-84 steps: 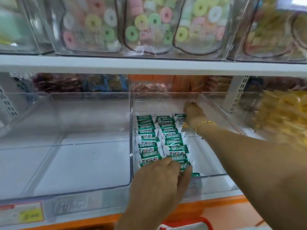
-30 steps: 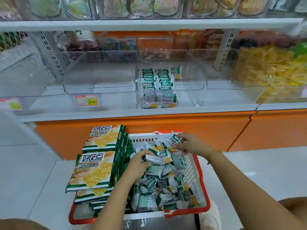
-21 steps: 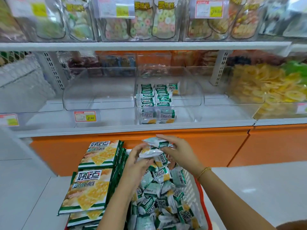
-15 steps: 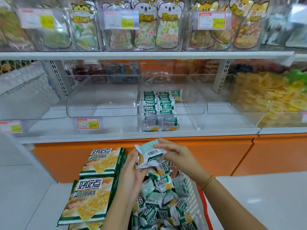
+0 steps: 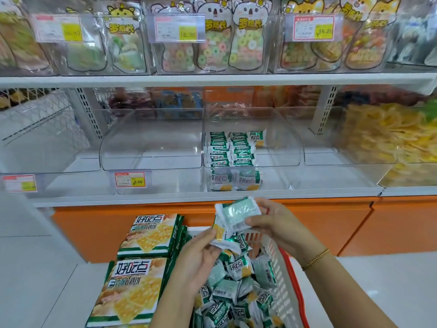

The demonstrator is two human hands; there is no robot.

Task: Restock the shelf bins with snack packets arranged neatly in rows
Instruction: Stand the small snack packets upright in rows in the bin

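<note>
Two large green-and-white biscuit bags [image 5: 132,287] carry the brand 好吃点 in black on a white panel, and the nearer one adds 香脆核桃饼 beneath. The same 好吃点 shows on the small green-and-white snack packets [image 5: 221,178] at the front of the clear plastic shelf bin [image 5: 279,162]. A red-and-yellow price tag [image 5: 130,179] on the neighbouring clear bin [image 5: 151,138] reads 8.60; on the white upper shelf [image 5: 212,79] one tag [image 5: 179,28] reads 10.80, another [image 5: 313,28] seemingly 16.80, and the koala-shaped candy pouches [image 5: 248,31] bear yellow characters resembling 罗班长.
</note>
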